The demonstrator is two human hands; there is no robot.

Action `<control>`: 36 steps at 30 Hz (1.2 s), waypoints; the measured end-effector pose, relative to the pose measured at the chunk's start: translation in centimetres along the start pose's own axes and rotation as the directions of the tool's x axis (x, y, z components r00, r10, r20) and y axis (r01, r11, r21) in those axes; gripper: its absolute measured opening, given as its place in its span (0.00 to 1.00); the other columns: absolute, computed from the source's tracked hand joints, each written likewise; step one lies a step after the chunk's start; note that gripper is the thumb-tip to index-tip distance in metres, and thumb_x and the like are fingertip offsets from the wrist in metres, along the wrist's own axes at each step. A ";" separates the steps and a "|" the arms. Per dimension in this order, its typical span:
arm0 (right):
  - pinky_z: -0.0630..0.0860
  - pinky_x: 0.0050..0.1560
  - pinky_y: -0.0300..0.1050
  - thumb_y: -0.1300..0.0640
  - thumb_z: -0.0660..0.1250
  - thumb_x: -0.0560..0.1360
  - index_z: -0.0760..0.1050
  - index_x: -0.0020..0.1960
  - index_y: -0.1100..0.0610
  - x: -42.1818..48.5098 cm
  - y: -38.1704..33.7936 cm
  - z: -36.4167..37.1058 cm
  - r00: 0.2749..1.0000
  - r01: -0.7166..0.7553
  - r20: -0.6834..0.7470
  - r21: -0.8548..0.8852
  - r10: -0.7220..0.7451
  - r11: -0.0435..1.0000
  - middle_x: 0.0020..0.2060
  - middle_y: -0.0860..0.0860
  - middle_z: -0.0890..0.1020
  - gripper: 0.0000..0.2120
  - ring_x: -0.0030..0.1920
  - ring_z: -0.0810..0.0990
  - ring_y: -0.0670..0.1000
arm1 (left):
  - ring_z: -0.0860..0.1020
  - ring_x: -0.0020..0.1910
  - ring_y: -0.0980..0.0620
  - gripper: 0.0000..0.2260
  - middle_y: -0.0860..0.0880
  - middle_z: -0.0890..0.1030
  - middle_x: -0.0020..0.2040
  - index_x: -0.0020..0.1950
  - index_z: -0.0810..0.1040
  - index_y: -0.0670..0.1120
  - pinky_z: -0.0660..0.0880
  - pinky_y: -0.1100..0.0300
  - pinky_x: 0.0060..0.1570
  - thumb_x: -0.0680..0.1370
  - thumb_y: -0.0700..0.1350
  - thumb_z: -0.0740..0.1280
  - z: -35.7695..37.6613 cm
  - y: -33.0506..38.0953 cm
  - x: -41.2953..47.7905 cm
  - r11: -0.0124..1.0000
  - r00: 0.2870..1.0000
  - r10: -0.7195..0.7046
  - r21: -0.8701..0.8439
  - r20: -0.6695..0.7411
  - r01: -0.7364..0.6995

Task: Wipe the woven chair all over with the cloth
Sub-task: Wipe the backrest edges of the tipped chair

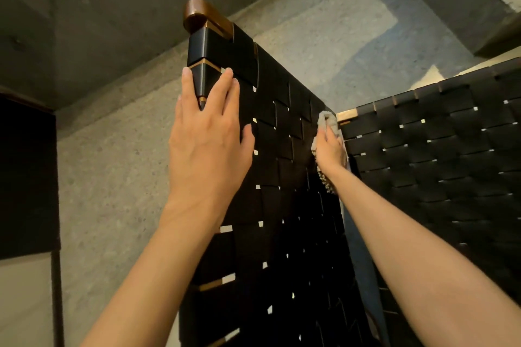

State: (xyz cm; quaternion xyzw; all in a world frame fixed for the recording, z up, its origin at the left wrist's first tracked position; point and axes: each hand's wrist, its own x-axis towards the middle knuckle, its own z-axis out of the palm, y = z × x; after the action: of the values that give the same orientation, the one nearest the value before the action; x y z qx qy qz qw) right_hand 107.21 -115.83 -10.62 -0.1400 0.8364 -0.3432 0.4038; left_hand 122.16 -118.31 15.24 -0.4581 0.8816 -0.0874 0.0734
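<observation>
Head view: woven chair (282, 177), black strapping on a wooden frame, filling centre and right, two panels meeting at an angle. Grey cloth (328, 118) bunched in right hand (329, 146), fingers curled round it, pressed into the join between the panels. Left hand (208, 138) flat on the nearer panel beside the wooden corner post (197, 14), fingers straight, spread, gripping nothing. Judged mid-task: wiped and unwiped strapping indistinguishable; most surfaces probably outstanding. Beyond: patterned rug (352, 31).
</observation>
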 end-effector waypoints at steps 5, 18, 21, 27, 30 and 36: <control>0.62 0.67 0.52 0.45 0.45 0.83 0.57 0.76 0.47 -5.7 4.8 -0.5 0.996 -0.059 0.071 -0.041 0.062 0.997 0.72 0.57 0.64 0.23 0.70 0.63 0.61 | 0.44 0.76 0.40 0.26 0.49 0.52 0.78 0.77 0.57 0.45 0.55 0.46 0.74 0.81 0.51 0.56 -0.2 0.2 -1.5 0.999 1.000 0.003 -0.043 0.011 -0.002; 0.59 0.69 0.52 0.45 0.45 0.83 0.58 0.76 0.45 -22.6 21.5 -3.1 0.971 -0.141 0.162 -0.208 0.176 0.968 0.73 0.56 0.63 0.22 0.71 0.62 0.61 | 0.39 0.76 0.43 0.24 0.46 0.52 0.78 0.75 0.62 0.46 0.42 0.49 0.75 0.80 0.50 0.58 0.1 1.6 -17.1 0.985 0.998 0.069 -0.160 -0.011 -0.069; 0.59 0.68 0.51 0.46 0.46 0.83 0.59 0.76 0.47 -25.9 24.2 -3.6 0.977 -0.130 0.137 -0.237 0.166 0.963 0.72 0.56 0.66 0.22 0.70 0.64 0.60 | 0.40 0.77 0.44 0.23 0.46 0.53 0.78 0.74 0.64 0.46 0.44 0.49 0.76 0.80 0.50 0.59 0.0 1.8 -21.2 0.967 0.997 0.070 -0.243 -0.012 -0.071; 0.61 0.67 0.50 0.45 0.47 0.83 0.63 0.74 0.49 -32.3 27.7 -4.9 0.969 -0.204 0.094 -0.214 0.228 0.955 0.71 0.56 0.67 0.22 0.69 0.66 0.60 | 0.37 0.76 0.48 0.23 0.50 0.50 0.78 0.74 0.63 0.49 0.44 0.49 0.76 0.80 0.52 0.58 0.1 2.0 -29.1 0.913 0.997 0.072 -0.403 0.006 -0.064; 0.64 0.64 0.51 0.47 0.49 0.83 0.68 0.71 0.54 -35.5 26.2 -5.5 0.978 -0.195 0.057 -0.099 0.201 0.976 0.67 0.57 0.71 0.21 0.65 0.68 0.59 | 0.35 0.75 0.51 0.22 0.52 0.49 0.78 0.74 0.63 0.50 0.42 0.51 0.75 0.80 0.52 0.58 0.2 2.3 -32.5 0.877 0.998 0.066 -0.477 0.001 -0.058; 0.68 0.44 0.32 0.47 0.55 0.81 0.70 0.56 0.40 -45.4 18.4 -6.3 0.984 0.146 0.061 0.230 -0.164 0.962 0.53 0.46 0.74 0.07 0.49 0.71 0.42 | 0.36 0.75 0.58 0.21 0.56 0.49 0.78 0.74 0.63 0.50 0.42 0.55 0.75 0.81 0.45 0.58 0.3 3.2 -37.6 0.743 1.000 0.015 -0.669 -0.007 -0.016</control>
State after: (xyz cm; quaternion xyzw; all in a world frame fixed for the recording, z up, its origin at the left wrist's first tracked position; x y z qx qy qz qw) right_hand 131.96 -76.40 5.81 -0.1722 0.7619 -0.4603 0.4220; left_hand 141.06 -85.65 16.11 -0.4467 0.8582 0.2345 -0.0953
